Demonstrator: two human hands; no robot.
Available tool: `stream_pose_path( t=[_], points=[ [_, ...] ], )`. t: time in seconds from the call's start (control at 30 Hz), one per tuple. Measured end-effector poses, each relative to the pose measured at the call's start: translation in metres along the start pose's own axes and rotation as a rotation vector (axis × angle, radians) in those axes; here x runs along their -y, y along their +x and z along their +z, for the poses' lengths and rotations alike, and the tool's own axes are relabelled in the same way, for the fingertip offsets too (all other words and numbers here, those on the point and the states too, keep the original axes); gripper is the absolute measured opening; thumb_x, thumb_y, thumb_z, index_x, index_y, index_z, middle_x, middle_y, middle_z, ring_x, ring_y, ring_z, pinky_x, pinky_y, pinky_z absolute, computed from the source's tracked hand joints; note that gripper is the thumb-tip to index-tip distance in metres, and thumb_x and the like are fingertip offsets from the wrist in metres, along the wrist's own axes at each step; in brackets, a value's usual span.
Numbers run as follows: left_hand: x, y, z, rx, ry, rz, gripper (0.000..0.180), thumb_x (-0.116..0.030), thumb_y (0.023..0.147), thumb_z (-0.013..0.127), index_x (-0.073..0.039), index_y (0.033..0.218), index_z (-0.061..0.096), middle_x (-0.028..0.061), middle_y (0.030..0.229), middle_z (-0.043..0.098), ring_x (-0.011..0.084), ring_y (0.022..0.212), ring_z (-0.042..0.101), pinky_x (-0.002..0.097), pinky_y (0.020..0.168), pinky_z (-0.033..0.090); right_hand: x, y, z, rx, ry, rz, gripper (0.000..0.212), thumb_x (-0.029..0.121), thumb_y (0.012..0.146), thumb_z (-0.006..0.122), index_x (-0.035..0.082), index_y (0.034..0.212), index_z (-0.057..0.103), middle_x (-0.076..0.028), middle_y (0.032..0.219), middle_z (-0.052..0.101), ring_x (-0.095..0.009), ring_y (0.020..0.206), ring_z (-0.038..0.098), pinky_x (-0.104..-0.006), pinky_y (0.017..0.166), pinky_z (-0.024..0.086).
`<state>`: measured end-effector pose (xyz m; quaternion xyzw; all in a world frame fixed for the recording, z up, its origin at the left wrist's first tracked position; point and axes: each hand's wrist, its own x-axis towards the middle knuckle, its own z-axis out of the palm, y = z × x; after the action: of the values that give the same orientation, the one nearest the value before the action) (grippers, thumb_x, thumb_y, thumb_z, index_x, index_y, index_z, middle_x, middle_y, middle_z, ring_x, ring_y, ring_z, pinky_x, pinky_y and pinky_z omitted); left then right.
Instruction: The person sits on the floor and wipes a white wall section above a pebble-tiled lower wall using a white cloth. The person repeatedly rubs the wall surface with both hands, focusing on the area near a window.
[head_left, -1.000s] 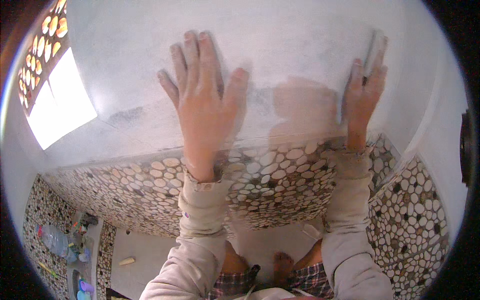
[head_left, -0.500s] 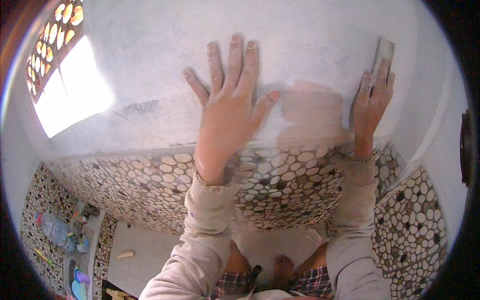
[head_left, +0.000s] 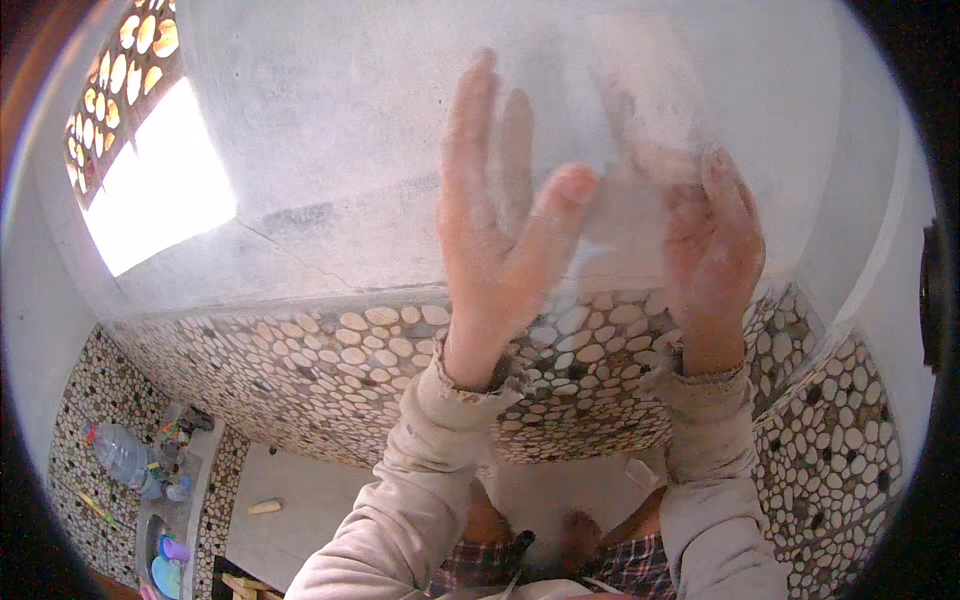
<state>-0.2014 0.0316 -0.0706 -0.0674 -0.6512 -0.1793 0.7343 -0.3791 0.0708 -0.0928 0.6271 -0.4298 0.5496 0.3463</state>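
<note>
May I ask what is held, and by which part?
The right grip holds a blurred, pale block by its lower end; the left grip, nothing.

No legible writing or numbers

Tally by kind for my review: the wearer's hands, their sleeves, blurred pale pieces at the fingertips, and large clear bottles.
Hands: 2 (left hand, right hand)
Sleeves: 2 (left sleeve, right sleeve)
Blurred pale piece by the right fingertips: 1
Large clear bottle: 1
Total: 6
</note>
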Motion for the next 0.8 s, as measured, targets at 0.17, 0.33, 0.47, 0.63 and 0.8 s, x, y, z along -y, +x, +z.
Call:
stream_pose_path(
  t=[0.17,0.33,0.47,0.63,0.8],
  points=[
    [-0.012,-0.003,-0.010,0.307,-0.328,-0.528,0.044,-0.014,0.086,0.069,0.003,0.125,0.055,0.0103,0.119,0.061,0.0176,0.102,0.059,0.0290,0.085,0.047,0.019,-0.011,-0.001,0.177,0.048,0.001,0.022,0.009,0.089,0.054,0.009,0.111,0.061,-0.012,0.111,0.063,-0.033,0.101,0.061,-0.0430,0.092,0.046],
    [-0.022,0.012,-0.039,-0.492,0.641,-0.495,0.020,-0.011,0.091,0.061,0.004,0.104,0.066,0.0089,0.103,0.067,0.0160,0.089,0.063,0.0312,0.069,0.051,-0.007,0.003,-0.008,-0.079,-0.085,0.091,0.026,0.006,0.090,0.055,0.012,0.115,0.059,-0.011,0.110,0.064,-0.034,0.098,0.063,-0.0419,0.086,0.052],
    [0.008,0.023,-0.101,-0.723,0.900,-0.202,0.019,-0.007,0.091,0.058,0.004,0.103,0.067,0.0170,0.113,0.065,0.0302,0.108,0.060,0.0386,0.087,0.050,-0.071,0.018,-0.016,-0.313,-0.418,-0.197,0.030,0.015,0.094,0.052,0.008,0.123,0.054,-0.012,0.124,0.059,-0.035,0.118,0.053,-0.0434,0.097,0.045],
    [0.038,0.016,-0.090,-0.246,1.081,0.183,0.031,-0.008,0.086,0.061,0.001,0.116,0.062,0.0186,0.129,0.057,0.0366,0.133,0.040,0.0439,0.107,0.036,-0.076,0.022,0.003,-0.317,-0.398,0.000,0.046,0.023,0.096,0.048,0.008,0.139,0.043,-0.013,0.143,0.044,-0.036,0.135,0.035,-0.0516,0.111,0.024],
    [0.050,-0.014,-0.005,0.233,0.996,0.235,0.058,-0.019,0.082,0.064,-0.009,0.137,0.047,0.0115,0.143,0.044,0.0350,0.138,0.032,0.0520,0.112,0.026,-0.042,0.012,0.037,-0.189,-0.530,-0.138,0.048,0.026,0.099,0.040,0.011,0.145,0.037,-0.009,0.152,0.032,-0.032,0.143,0.022,-0.0554,0.113,0.010]
  ],
)
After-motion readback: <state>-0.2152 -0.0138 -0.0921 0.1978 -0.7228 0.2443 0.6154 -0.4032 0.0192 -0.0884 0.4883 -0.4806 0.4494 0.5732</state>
